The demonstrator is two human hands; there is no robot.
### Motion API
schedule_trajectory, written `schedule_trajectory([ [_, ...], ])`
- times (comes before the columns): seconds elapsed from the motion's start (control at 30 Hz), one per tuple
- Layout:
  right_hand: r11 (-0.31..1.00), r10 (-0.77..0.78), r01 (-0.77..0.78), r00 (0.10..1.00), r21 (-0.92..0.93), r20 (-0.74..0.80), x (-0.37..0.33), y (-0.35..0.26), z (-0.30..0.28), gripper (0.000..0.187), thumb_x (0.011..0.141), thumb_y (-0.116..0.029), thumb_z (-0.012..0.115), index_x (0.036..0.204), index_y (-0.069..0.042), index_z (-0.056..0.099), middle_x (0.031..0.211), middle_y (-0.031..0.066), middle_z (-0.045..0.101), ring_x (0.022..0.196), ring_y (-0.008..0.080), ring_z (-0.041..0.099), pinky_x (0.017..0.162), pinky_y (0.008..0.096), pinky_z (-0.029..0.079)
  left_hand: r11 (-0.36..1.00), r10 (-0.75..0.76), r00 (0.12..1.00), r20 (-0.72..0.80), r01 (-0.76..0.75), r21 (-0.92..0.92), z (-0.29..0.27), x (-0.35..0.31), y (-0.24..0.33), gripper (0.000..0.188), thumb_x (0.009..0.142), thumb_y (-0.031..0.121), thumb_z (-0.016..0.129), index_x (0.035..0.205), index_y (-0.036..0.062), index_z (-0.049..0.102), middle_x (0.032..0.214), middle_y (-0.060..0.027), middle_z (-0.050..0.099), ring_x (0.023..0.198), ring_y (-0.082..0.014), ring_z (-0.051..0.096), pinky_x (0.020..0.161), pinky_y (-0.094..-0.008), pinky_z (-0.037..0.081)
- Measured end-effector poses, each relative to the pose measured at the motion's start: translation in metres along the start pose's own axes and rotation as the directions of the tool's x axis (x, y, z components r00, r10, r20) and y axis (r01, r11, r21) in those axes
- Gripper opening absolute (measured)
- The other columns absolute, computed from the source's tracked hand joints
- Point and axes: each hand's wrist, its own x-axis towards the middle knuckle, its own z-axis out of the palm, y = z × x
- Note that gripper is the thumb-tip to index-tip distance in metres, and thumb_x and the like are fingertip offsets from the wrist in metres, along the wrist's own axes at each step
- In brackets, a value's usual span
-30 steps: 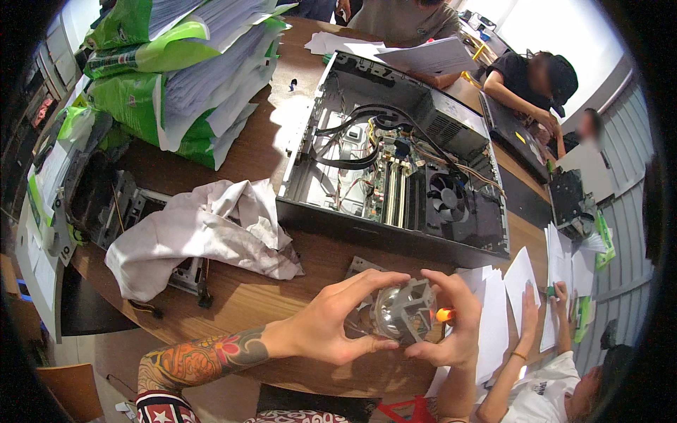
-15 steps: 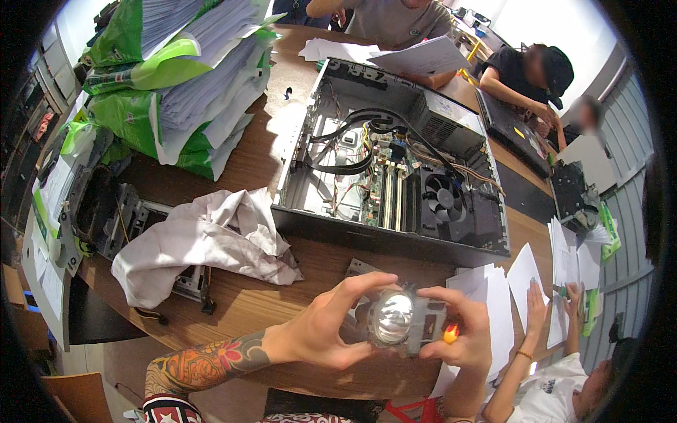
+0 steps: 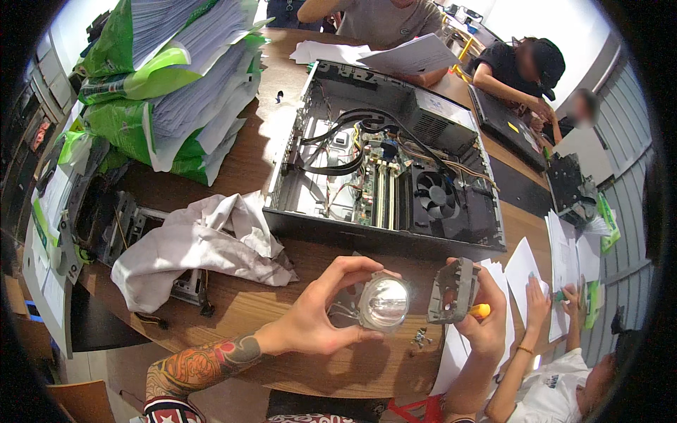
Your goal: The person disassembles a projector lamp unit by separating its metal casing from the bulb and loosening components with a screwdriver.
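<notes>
My left hand point(image 3: 328, 303) grips a round projector lamp point(image 3: 385, 302) by its edge. Its shiny reflector bowl faces up, and thin wires show beside my palm. In my right hand point(image 3: 488, 310) is a grey plastic lamp housing point(image 3: 451, 290), held upright and apart from the lamp. An orange-yellow handle point(image 3: 480, 311), perhaps a screwdriver's, pokes out between the fingers of that same hand. Several small screws point(image 3: 422, 340) lie on the wooden table below the gap between my hands.
An open desktop computer case point(image 3: 381, 236) stands just beyond my hands. To its left are a crumpled white cloth point(image 3: 204, 247) over metal parts and tall paper stacks point(image 3: 204, 106) in green wrapping. Loose sheets point(image 3: 451, 359) and a co-worker's hands point(image 3: 539, 303) are at right. Other people sit across the table.
The lamp and the housing, together before, are now apart. My right hand has moved right and up with the housing, the left keeps the lamp. The screws have come into view.
</notes>
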Motion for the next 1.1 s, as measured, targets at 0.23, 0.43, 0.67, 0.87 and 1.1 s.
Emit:
schedule_trajectory([
  [0.23, 1.000, 0.021, -0.021, 1.000, -0.013, 0.003, -0.001, 0.004, -0.005, 0.085, 0.075, -0.042, 0.084, 0.132, 0.009, 0.049, 0.115, 0.0123, 0.063, 0.090, 0.0145, 0.063, 0.076, 0.0250, 0.049, 0.999, -0.038, 0.999, 0.000, 0.038, -0.033, -0.002, -0.001, 0.001, 0.081, 0.072, 0.009, 0.085, 0.138, 0.0006, 0.039, 0.135, -0.0116, 0.049, 0.128, -0.0227, 0.049, 0.109, -0.0365, 0.038],
  [0.43, 0.998, -0.028, 0.029, 0.999, -0.048, 0.021, 0.001, 0.008, -0.006, 0.072, 0.074, -0.049, 0.082, 0.113, 0.008, 0.061, 0.098, 0.0048, 0.059, 0.074, 0.0103, 0.056, 0.065, 0.0205, 0.043, 0.996, -0.031, 1.000, -0.001, 0.030, 0.090, 0.001, 0.004, 0.006, 0.080, 0.073, 0.014, 0.085, 0.140, 0.0017, 0.044, 0.130, -0.0121, 0.055, 0.121, -0.0223, 0.054, 0.105, -0.0354, 0.041],
  [0.67, 0.973, -0.071, 0.076, 0.997, -0.216, 0.028, 0.006, 0.004, 0.004, 0.061, 0.074, -0.045, 0.081, 0.106, 0.005, 0.066, 0.092, 0.0046, 0.055, 0.065, 0.0048, 0.046, 0.054, 0.0205, 0.032, 0.990, -0.008, 1.000, -0.009, 0.009, 0.140, 0.001, 0.002, 0.008, 0.081, 0.073, 0.020, 0.085, 0.141, 0.0018, 0.046, 0.118, -0.0138, 0.062, 0.102, -0.0217, 0.059, 0.093, -0.0339, 0.045],
  [0.87, 0.903, -0.104, 0.103, 0.994, -0.418, 0.020, 0.007, -0.005, 0.016, 0.061, 0.064, -0.031, 0.088, 0.112, 0.001, 0.069, 0.081, 0.0043, 0.057, 0.062, 0.0078, 0.046, 0.054, 0.0221, 0.033, 0.966, -0.018, 1.000, 0.019, 0.012, 0.259, 0.000, 0.003, 0.013, 0.080, 0.073, 0.020, 0.085, 0.141, -0.0003, 0.047, 0.116, -0.0168, 0.062, 0.100, -0.0257, 0.060, 0.090, -0.0348, 0.047],
  [1.1, 0.814, -0.155, 0.151, 0.987, -0.560, 0.041, 0.008, 0.001, 0.026, 0.059, 0.061, -0.026, 0.089, 0.111, 0.000, 0.070, 0.081, 0.0065, 0.059, 0.064, 0.0135, 0.050, 0.056, 0.0252, 0.037, 0.958, 0.043, 0.998, 0.051, -0.056, 0.283, 0.001, 0.003, 0.009, 0.083, 0.069, 0.019, 0.087, 0.140, -0.0010, 0.049, 0.116, -0.0187, 0.063, 0.103, -0.0292, 0.061, 0.091, -0.0373, 0.047],
])
